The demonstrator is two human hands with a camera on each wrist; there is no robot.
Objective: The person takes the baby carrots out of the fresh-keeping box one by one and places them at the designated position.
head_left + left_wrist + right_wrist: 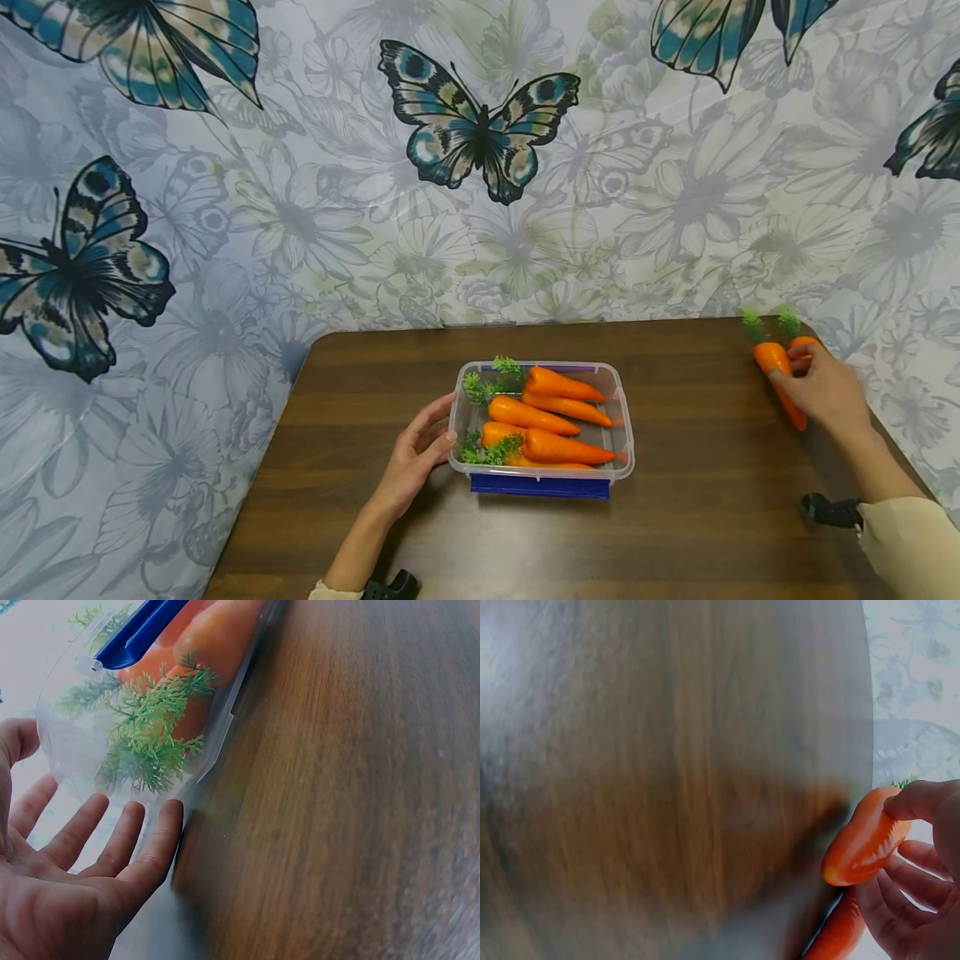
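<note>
My left hand (pixel 416 454) touches the left end of a clear plastic container (pixel 551 473), with its fingers straight and spread in the left wrist view. Several orange toy carrots (pixel 558 447) with green tops lie inside it, their tips mostly pointing right. At the far right of the table, my right hand (pixel 828 392) pinches an orange carrot (pixel 866 836) between thumb and fingers. Right beside that one is a second carrot (pixel 802 341), partly hidden by the hand; in the right wrist view its red-orange body (pixel 838 930) shows below the pinched one.
A blue latch (pixel 540 486) hangs on the container's front side. The brown wooden table (pixel 697 500) ends at the back against a wall covering (pixel 675 250) printed with butterflies and flowers. Dark wrist bands (pixel 831 510) sit on both wrists.
</note>
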